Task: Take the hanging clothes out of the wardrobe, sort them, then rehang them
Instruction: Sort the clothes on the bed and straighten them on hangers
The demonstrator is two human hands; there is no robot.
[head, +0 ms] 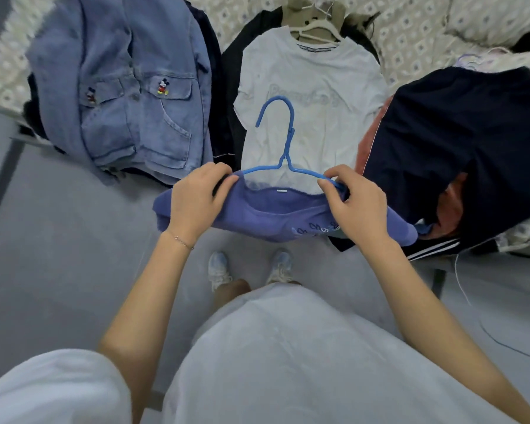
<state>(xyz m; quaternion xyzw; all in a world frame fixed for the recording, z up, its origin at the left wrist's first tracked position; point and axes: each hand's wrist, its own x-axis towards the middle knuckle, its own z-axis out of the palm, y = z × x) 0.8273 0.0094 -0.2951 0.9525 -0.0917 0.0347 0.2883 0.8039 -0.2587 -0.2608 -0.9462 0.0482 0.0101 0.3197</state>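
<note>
1. The left hand (196,200) has its fingers curled over the left shoulder of a purple T-shirt (257,217) and grips the cloth at the collar's edge. A thin bracelet (182,241) sits on that wrist.
2. The right hand (355,206) pinches the right arm of a blue hanger (288,148) between thumb and forefinger, just where the arm meets the collar's right end.
3. The purple T-shirt is held in the air between the two hands, in front of the bed's near edge and above the floor. Its neck opening faces up and its body sags below the hands.
4. The hanger's two arms run out to the hands, with their tips hidden in the cloth. Its hook stands free over a white T-shirt (312,117).
5. The white T-shirt lies flat on the bed (410,32) with a white hanger (315,33) in its neck. Its hem reaches the bed's edge just behind the held shirt.
6. A denim jacket (129,87) lies to the left and droops over the edge. A navy garment (456,142) with red trim lies to the right, also hanging over.
7. Grey floor (58,240) lies open to the left of the person's shoes (219,267). To the right, a thin cable (471,316) trails across it.
</note>
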